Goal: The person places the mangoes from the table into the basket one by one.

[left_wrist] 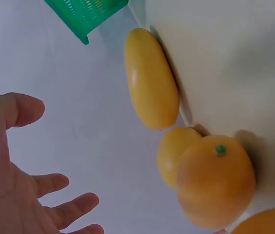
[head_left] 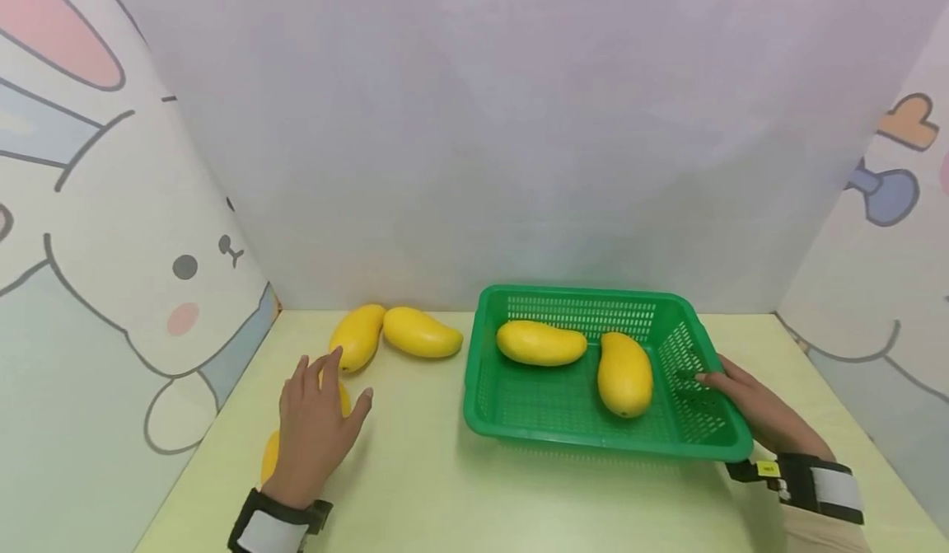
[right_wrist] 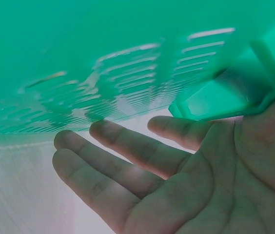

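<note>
Two patterned walls (head_left: pixel 111 231) flank a pale-yellow table (head_left: pixel 460 495) — plain backdrop.

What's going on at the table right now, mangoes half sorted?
Two mangoes lie inside the green basket. The right hand rests against the basket's right side, thumb at the rim. The left hand hovers open over a mango on the table; two more mangoes lie near the back wall.
</note>
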The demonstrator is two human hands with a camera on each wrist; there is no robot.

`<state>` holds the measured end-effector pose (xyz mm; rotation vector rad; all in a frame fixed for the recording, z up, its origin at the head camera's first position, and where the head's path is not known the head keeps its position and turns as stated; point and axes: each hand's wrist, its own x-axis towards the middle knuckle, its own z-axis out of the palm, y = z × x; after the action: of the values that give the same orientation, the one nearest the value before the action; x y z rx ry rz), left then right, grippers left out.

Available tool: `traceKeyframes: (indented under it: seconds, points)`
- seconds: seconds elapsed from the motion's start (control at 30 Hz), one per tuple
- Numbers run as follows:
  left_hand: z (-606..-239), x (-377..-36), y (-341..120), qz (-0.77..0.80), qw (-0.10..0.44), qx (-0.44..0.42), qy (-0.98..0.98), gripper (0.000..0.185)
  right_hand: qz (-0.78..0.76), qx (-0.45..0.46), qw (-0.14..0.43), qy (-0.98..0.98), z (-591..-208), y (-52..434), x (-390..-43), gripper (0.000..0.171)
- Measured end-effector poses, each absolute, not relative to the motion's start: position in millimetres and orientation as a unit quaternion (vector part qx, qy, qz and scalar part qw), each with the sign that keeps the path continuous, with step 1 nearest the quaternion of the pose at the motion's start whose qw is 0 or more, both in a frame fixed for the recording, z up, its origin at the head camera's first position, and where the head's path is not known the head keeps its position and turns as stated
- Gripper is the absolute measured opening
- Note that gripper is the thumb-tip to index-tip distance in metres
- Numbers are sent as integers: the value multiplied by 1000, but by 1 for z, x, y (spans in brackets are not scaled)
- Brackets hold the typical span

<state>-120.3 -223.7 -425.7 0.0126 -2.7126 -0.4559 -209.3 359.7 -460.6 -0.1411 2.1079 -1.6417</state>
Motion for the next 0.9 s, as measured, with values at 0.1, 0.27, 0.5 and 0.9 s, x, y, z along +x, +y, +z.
traceKeyframes:
  seconds: [0.1, 0.27, 0.5, 0.9]
  points:
    - [-430, -117, -233, -159, 183, 19, -970, 72, -595, -54, 226, 769, -459, 360, -210, 76]
    - [-437, -113, -246, -165, 164, 42, -972, 74, -597, -53, 235, 765, -458, 361, -210, 76]
    - [-442, -107, -259, -170, 111, 87, -975, 80, -601, -48, 246, 759, -461, 361, -209, 76]
    - [-456, -100, -270, -167, 73, 118, -976, 85, -597, -49, 242, 764, -463, 360, -210, 76]
